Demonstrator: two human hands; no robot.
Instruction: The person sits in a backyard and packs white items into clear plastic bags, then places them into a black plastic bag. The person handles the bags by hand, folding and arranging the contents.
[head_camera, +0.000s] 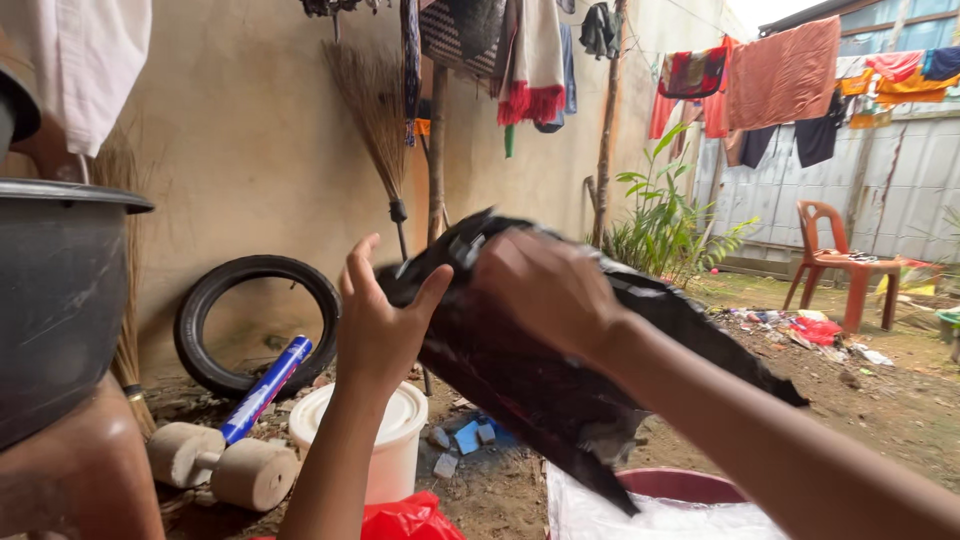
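Note:
My left hand (382, 318) and my right hand (545, 290) hold up a wet black garment (540, 385) in front of me. The left hand grips its upper left end, thumb out. The right hand presses on the top of the bunched cloth, fingers closed over it. The garment hangs down and to the right, over a red basin (690, 486) of soapy white water.
A large dark pot (55, 290) stands at the left. Below are a tyre (255, 325), a blue tube (265, 390), a concrete dumbbell (222, 465), a white lidded bucket (395, 440) and a red bag (410, 520). A broom (375, 120) leans on the wall. Red plastic chair (845, 265) and hanging laundry at right.

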